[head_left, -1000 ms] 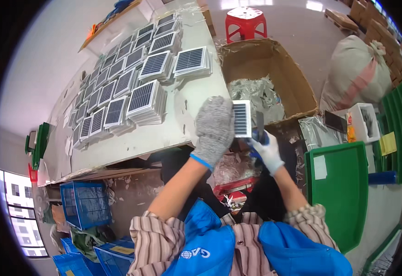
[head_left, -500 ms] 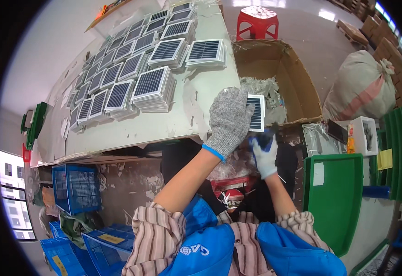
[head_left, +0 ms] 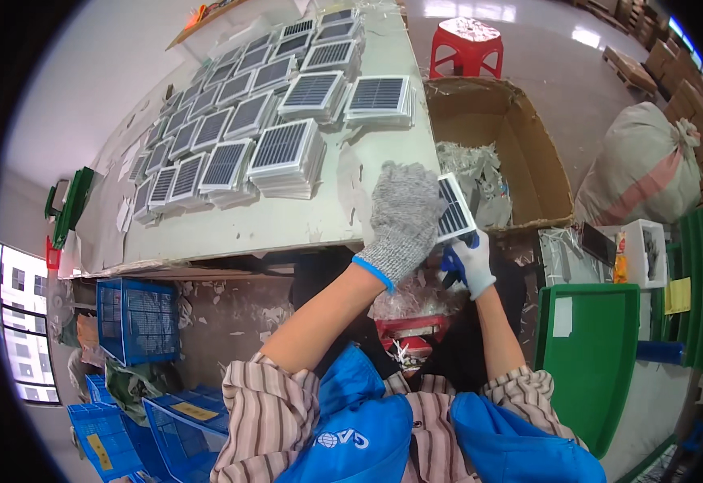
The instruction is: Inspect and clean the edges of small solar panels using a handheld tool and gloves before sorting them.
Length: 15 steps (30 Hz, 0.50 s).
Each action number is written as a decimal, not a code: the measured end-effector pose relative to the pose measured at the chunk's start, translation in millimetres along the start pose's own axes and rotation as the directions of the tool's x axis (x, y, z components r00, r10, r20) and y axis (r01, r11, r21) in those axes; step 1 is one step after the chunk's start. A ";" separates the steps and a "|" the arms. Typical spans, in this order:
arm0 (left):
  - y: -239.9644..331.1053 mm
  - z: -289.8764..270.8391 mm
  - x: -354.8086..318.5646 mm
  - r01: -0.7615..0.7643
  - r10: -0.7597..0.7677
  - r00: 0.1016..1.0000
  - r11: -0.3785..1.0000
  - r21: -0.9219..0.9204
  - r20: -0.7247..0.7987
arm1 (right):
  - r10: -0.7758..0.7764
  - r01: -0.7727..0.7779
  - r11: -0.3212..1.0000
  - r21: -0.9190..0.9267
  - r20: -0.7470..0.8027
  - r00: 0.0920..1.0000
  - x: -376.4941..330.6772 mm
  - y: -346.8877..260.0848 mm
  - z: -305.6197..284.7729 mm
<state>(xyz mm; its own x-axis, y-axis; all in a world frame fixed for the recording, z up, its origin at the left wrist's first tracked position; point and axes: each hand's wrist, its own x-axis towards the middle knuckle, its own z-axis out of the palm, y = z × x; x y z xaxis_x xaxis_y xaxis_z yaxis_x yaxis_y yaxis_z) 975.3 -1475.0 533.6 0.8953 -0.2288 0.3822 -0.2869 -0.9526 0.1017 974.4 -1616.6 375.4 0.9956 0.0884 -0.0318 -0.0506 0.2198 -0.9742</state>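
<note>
A small solar panel (head_left: 454,211) with a white rim is gripped along its left edge by my left hand (head_left: 404,211), in a grey knitted glove, just past the table's front edge. The palm and fingertips of that hand are hidden behind the back of the glove. My right hand (head_left: 471,264), in a white glove with blue-coated fingers, is closed at the panel's lower right corner. Whatever its curled fingers hold is hidden. Several stacks of similar solar panels (head_left: 285,149) stand in rows on the table (head_left: 335,189) to the left.
Right of the table an open cardboard box (head_left: 537,153) holds torn scraps (head_left: 476,173). Beyond it are a red stool (head_left: 466,48) and a tied sack (head_left: 637,161). A green tray (head_left: 589,370) lies to the right; blue crates (head_left: 136,322) stand at left. Scraps litter the floor.
My right hand has come up to the panel's lower corner. The panel, upright before, is now tilted in my left hand. The whole view has shifted slightly.
</note>
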 end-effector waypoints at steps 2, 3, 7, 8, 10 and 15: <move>5.1 23.3 -4.7 -0.051 0.047 0.988 0.998 -0.027 -0.150 | -0.033 0.034 0.999 -0.035 0.023 0.999 -0.6 -13.1 -5.1; 6.4 34.1 -4.3 -0.104 0.089 0.949 0.994 -0.034 -0.303 | -0.073 0.076 0.995 -0.062 0.055 0.996 4.4 -19.3 -6.7; 9.9 34.1 -1.2 -0.054 0.029 0.984 0.989 -0.139 -0.174 | 0.072 -0.047 0.988 -0.145 0.175 0.982 -29.4 -25.2 -5.1; 7.9 31.7 -1.5 -0.039 0.016 0.984 0.991 -0.127 -0.180 | -0.039 0.181 0.930 -0.319 0.404 0.914 -44.7 -27.3 1.9; 11.6 31.8 1.5 0.003 -0.011 0.990 0.998 -0.058 -0.144 | -0.093 0.427 0.800 -0.422 0.616 0.783 -66.2 -24.4 9.0; 12.9 35.0 1.0 -0.001 -0.008 0.970 0.999 -0.035 -0.243 | 0.009 0.006 0.997 0.075 -0.192 0.981 -47.7 -24.6 9.7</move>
<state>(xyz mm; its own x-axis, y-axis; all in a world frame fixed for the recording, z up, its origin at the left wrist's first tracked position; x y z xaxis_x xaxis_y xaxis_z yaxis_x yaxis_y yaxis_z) 984.4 -1494.6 503.1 0.7879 -0.1659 0.5930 -0.2997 -0.9446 0.1338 927.3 -1616.8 403.0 0.9917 -0.0982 -0.0826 -0.0506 0.2923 -0.9550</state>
